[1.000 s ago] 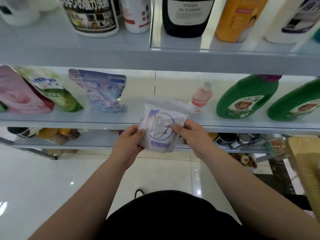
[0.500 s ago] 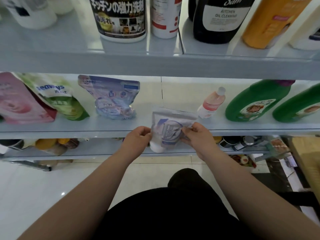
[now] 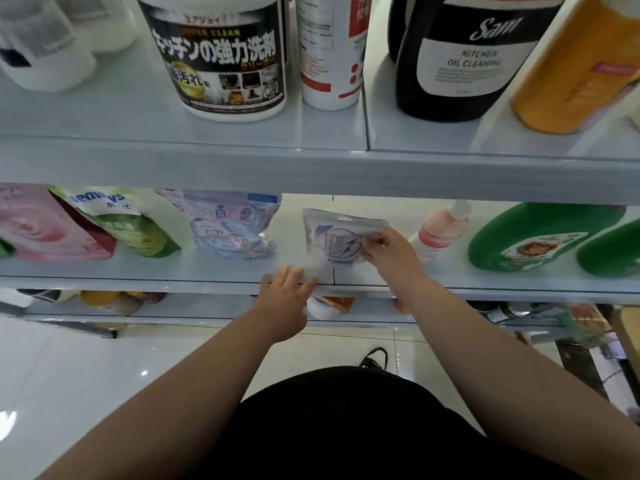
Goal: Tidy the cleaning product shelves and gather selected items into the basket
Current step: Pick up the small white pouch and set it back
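One pouch (image 3: 334, 237) in right hand (image 3: 393, 252)

The floor (image 3: 104, 393) is glossy white tile, crossed by thin grout lines (image 3: 395, 351), with a small bright glint (image 3: 143, 373) on its left side. A black laced shoe (image 3: 375, 356) rests on the tile just beyond a black garment (image 3: 346, 431) that fills the lower middle. At the far right, a tan wood-coloured edge (image 3: 631, 327) stands beside a dark strip of flooring (image 3: 581, 360), too blurred to identify.
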`<state>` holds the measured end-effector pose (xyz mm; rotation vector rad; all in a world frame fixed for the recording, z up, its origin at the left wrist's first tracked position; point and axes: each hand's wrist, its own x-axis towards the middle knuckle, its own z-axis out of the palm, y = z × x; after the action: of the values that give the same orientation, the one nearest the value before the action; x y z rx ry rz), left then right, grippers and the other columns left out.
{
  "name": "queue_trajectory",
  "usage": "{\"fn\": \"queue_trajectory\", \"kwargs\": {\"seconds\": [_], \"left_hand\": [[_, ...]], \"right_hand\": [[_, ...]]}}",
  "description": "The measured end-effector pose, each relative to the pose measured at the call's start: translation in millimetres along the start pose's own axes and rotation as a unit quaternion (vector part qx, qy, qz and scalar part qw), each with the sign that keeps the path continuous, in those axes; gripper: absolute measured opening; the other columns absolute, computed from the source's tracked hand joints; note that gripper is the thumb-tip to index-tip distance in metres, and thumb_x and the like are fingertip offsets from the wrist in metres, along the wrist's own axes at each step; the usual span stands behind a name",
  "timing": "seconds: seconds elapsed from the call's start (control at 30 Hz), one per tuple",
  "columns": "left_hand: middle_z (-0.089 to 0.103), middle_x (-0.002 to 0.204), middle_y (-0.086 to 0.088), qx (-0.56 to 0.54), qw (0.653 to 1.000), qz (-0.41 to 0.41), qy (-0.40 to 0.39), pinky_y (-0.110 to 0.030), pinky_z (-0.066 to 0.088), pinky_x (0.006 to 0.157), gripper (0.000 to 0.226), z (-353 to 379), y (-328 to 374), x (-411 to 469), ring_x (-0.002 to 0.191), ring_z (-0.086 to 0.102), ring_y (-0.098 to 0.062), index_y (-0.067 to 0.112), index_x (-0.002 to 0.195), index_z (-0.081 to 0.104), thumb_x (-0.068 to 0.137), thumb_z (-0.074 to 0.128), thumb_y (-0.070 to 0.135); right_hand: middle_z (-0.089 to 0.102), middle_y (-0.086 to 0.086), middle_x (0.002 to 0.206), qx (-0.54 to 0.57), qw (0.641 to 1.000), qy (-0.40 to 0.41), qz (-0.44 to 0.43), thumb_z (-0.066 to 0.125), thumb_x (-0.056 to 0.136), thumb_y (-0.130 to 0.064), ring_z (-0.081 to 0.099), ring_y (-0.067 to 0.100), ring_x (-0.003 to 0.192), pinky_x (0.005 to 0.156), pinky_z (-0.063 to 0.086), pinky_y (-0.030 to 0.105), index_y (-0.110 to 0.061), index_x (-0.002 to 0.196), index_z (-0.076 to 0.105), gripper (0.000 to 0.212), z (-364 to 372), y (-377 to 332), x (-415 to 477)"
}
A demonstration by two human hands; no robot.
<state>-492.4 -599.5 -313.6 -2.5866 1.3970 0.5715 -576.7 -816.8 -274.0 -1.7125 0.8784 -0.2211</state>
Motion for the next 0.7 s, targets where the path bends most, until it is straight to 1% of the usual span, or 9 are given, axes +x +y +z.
{"fn": "queue_trajectory", "kwargs": {"seconds": [0.07, 0.1, 0.2, 0.3, 0.37, 0.47, 0.6, 0.67, 0.7], "left_hand": [[0.005, 0.166, -0.012, 0.01, 1.0, -0.009, -0.017, -0.058, 0.015, 0.119, 0.084, 4.8, 4.3, 2.8, 0.155, 0.0, -0.036, 0.03, 0.161, 0.008, 0.093, 0.056, 0.042], [0.001, 0.167, -0.012, 0.014, 1.0, -0.012, -0.023, -0.06, 0.014, 0.119, 0.087, 6.8, 5.4, 3.6, 0.156, -0.003, -0.037, 0.029, 0.162, 0.003, 0.093, 0.055, 0.043], [-0.01, 0.17, -0.011, 0.021, 0.999, -0.018, -0.046, -0.064, 0.006, 0.121, 0.091, 9.8, 4.6, 5.7, 0.156, -0.012, -0.038, 0.028, 0.162, -0.008, 0.095, 0.051, 0.045], [-0.014, 0.17, -0.009, 0.007, 0.998, -0.021, -0.061, -0.065, 0.0, 0.121, 0.091, 10.0, 5.1, 7.9, 0.155, -0.018, -0.037, 0.03, 0.161, -0.012, 0.096, 0.049, 0.044], [-0.014, 0.17, -0.009, -0.002, 0.998, -0.023, -0.058, -0.064, -0.002, 0.121, 0.09, 10.6, 5.5, 7.9, 0.155, -0.019, -0.037, 0.031, 0.161, -0.011, 0.096, 0.049, 0.042], [-0.014, 0.171, -0.009, -0.012, 0.998, -0.02, -0.052, -0.064, -0.004, 0.122, 0.089, 11.6, 3.9, 7.1, 0.155, -0.02, -0.035, 0.032, 0.161, -0.011, 0.096, 0.048, 0.039], [-0.013, 0.171, -0.007, -0.022, 0.999, -0.016, -0.041, -0.061, -0.004, 0.122, 0.089, 13.1, 0.2, 4.7, 0.156, -0.018, -0.033, 0.033, 0.161, -0.011, 0.096, 0.049, 0.036], [-0.013, 0.171, -0.007, -0.021, 0.999, -0.012, -0.037, -0.06, -0.002, 0.123, 0.089, 14.0, -1.1, 3.5, 0.156, -0.018, -0.033, 0.034, 0.161, -0.011, 0.095, 0.05, 0.036], [-0.013, 0.171, -0.007, -0.02, 0.999, -0.01, -0.035, -0.06, -0.001, 0.123, 0.09, 14.3, -1.5, 2.6, 0.156, -0.017, -0.033, 0.034, 0.161, -0.011, 0.095, 0.05, 0.035]], "right_hand": [[0.074, 0.008, 0.11, 0.0, 1.0, -0.009, -0.003, 0.059, 0.101, -0.016, 0.069, 0.03, 0.108, 0.099, 0.053, 0.056, -0.024, 0.102, 0.07, 0.014, 3.8, -3.0, 9.2], [0.074, 0.007, 0.106, 0.001, 1.0, -0.011, 0.0, 0.059, 0.099, -0.014, 0.069, 0.029, 0.105, 0.098, 0.054, 0.057, -0.026, 0.096, 0.07, 0.017, 4.7, -4.0, 13.7], [0.074, 0.008, 0.104, -0.004, 1.0, -0.022, 0.006, 0.06, 0.099, -0.012, 0.069, 0.034, 0.106, 0.096, 0.054, 0.059, -0.031, 0.088, 0.068, 0.023, 6.0, -5.5, 26.3], [0.073, 0.009, 0.102, 0.007, 0.999, -0.03, 0.016, 0.06, 0.099, -0.015, 0.069, 0.037, 0.105, 0.095, 0.055, 0.06, -0.03, 0.089, 0.068, 0.02, 6.2, -5.6, 32.4], [0.073, 0.011, 0.103, 0.008, 0.999, -0.031, 0.017, 0.06, 0.1, -0.016, 0.068, 0.04, 0.105, 0.095, 0.055, 0.06, -0.03, 0.089, 0.068, 0.019, 5.5, -6.1, 33.0], [0.073, 0.012, 0.106, -0.009, 0.999, -0.04, 0.004, 0.06, 0.101, -0.017, 0.068, 0.039, 0.106, 0.096, 0.054, 0.059, -0.031, 0.091, 0.068, 0.019, 2.5, -8.0, 31.1], [0.071, 0.002, 0.101, -0.024, 0.999, -0.042, -0.002, 0.059, 0.103, -0.018, 0.067, 0.035, 0.107, 0.1, 0.052, 0.056, -0.031, 0.095, 0.067, 0.017, 1.6, -9.6, 23.7], [0.071, -0.006, 0.1, -0.02, 0.999, -0.045, 0.003, 0.059, 0.101, -0.018, 0.066, 0.029, 0.109, 0.103, 0.052, 0.054, -0.033, 0.092, 0.067, 0.018, 1.8, -10.3, 18.3], [0.072, -0.009, 0.102, -0.018, 0.999, -0.05, 0.006, 0.06, 0.1, -0.02, 0.067, 0.026, 0.109, 0.103, 0.052, 0.053, -0.033, 0.094, 0.069, 0.017, 1.7, -10.2, 15.3]]}}
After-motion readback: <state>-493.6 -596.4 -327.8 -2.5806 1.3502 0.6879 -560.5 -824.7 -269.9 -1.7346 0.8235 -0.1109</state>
